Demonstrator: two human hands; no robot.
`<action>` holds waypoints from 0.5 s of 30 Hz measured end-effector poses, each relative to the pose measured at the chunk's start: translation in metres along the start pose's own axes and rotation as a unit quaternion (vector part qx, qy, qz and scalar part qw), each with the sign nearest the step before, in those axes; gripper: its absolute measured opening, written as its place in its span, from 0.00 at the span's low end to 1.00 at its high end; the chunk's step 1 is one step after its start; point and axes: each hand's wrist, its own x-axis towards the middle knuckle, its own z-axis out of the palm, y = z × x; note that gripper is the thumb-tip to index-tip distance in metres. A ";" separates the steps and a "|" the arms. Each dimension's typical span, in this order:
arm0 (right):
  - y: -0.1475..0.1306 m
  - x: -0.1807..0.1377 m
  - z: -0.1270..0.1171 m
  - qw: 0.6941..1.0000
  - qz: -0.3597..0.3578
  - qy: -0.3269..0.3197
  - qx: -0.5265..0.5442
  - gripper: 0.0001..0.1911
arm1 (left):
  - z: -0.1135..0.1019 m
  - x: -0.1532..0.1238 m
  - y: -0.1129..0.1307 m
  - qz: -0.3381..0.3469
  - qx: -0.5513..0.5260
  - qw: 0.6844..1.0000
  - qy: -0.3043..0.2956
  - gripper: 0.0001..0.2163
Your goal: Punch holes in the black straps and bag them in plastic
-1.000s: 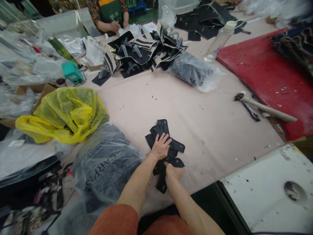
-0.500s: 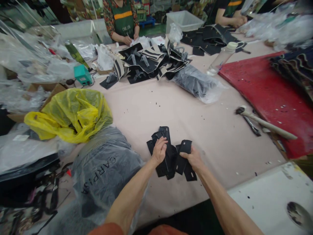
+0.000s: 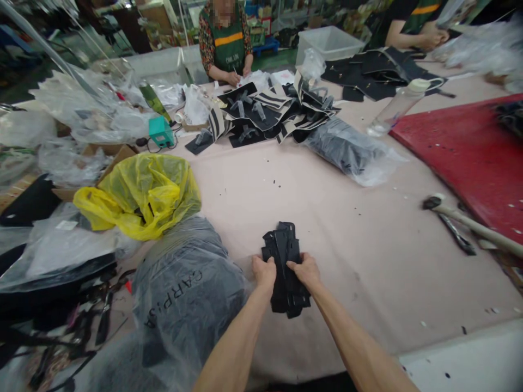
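A stack of flat black leather pieces (image 3: 286,261) lies on the pink table (image 3: 368,239) in front of me. My left hand (image 3: 263,271) grips the stack's left edge with curled fingers. My right hand (image 3: 306,270) grips its right edge the same way, so the pieces are squeezed together between both hands. The far ends of the pieces stick out beyond my fingers.
A clear bag of dark goods (image 3: 183,294) lies at my left, a yellow plastic bag (image 3: 143,193) behind it. A hammer (image 3: 469,220) rests by a red mat (image 3: 466,158) at right. Black pieces (image 3: 269,114), a bottle (image 3: 394,109) and two seated people are at the far side.
The scattered black pieces have been pushed together into one narrow stack. My right hand moved left and my left hand moved down, so both now clamp the stack's sides.
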 end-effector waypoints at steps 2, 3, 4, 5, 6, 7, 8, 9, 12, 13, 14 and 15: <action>-0.002 -0.003 0.005 0.999 0.020 -0.023 0.038 0.26 | 0.003 0.002 0.003 0.007 -0.011 1.000 -0.027 0.16; -0.003 -0.005 0.006 0.997 0.029 -0.040 0.063 0.25 | 0.003 0.003 0.004 0.011 -0.017 0.999 -0.044 0.14; -0.004 -0.007 0.007 0.994 0.036 -0.058 0.089 0.24 | 0.003 0.004 0.004 0.017 -0.023 0.998 -0.062 0.13; -0.005 -0.009 0.007 0.990 0.043 -0.075 0.114 0.23 | 0.003 0.005 0.005 0.024 -0.029 0.996 -0.082 0.11; -0.007 -0.012 0.006 0.986 0.048 -0.089 0.137 0.21 | 0.002 0.005 0.005 0.031 -0.034 0.994 -0.102 0.10; -0.009 -0.014 0.005 0.982 0.050 -0.098 0.156 0.20 | 0.002 0.006 0.006 0.036 -0.038 0.991 -0.120 0.09; -0.011 -0.017 0.004 0.978 0.051 -0.104 0.173 0.20 | 0.002 0.006 0.006 0.041 -0.041 0.989 -0.135 0.09; -0.013 -0.019 0.003 0.975 0.049 -0.105 0.188 0.20 | 0.002 0.007 0.007 0.045 -0.043 0.988 -0.145 0.09; -0.021 -0.027 -0.003 0.969 0.027 -0.105 0.220 0.19 | 0.005 0.006 0.008 0.059 -0.038 0.988 -0.138 0.09; -0.023 -0.029 -0.005 0.968 0.018 -0.105 0.228 0.18 | 0.005 0.006 0.007 0.066 -0.040 0.988 -0.132 0.09; -0.025 -0.032 -0.007 0.966 0.010 -0.109 0.236 0.18 | 0.005 0.005 0.007 0.073 -0.047 0.988 -0.130 0.09; -0.026 -0.035 -0.009 0.963 0.003 -0.117 0.244 0.19 | 0.005 0.004 0.005 0.079 -0.059 0.986 -0.132 0.10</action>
